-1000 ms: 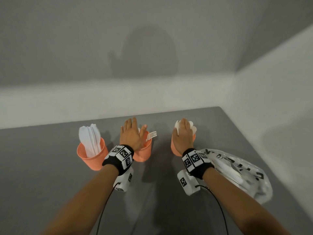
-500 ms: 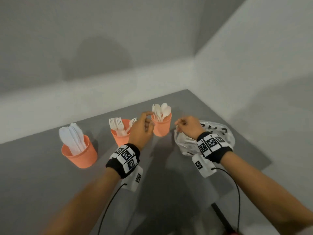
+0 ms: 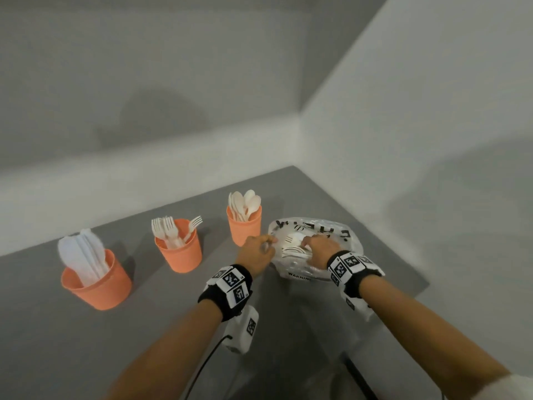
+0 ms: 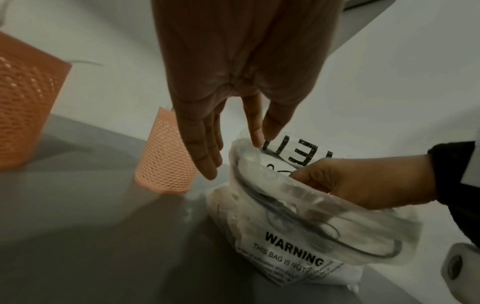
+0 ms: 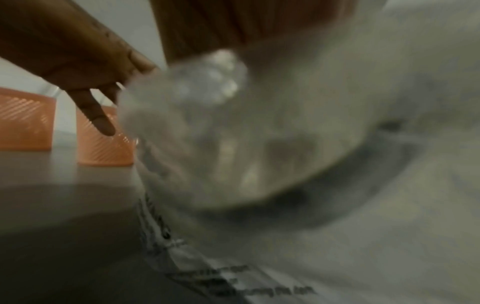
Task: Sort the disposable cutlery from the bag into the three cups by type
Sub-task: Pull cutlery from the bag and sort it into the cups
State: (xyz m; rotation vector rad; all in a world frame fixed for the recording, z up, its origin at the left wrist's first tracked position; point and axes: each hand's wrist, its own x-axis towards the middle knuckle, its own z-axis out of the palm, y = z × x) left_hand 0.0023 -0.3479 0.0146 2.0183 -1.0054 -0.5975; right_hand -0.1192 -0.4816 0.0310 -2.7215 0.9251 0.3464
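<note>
A clear plastic bag [image 3: 317, 226] with black print lies on the grey table at the right, white cutlery [image 3: 292, 245] showing through it. My left hand [image 3: 269, 243] pinches the bag's rim [image 4: 242, 144] between thumb and index finger, with the other fingers [image 4: 205, 156] straight. The right hand [image 3: 307, 243] reaches into the bag's mouth, fingers curled inward [image 4: 306, 176], and plastic hides what they touch. Three orange cups stand in a row: knives [image 3: 95, 281] on the left, forks [image 3: 181, 249] in the middle, spoons [image 3: 245, 223] beside the bag.
The table's right edge [image 3: 403, 255] runs close behind the bag, with white walls meeting in a corner beyond. The spoon cup [image 4: 166, 160] stands just left of my left hand. Wrist-camera cables hang under both forearms.
The view has swung right. My left hand left the spoon cup and took the bag's rim. My right hand went from the bag's edge into its mouth.
</note>
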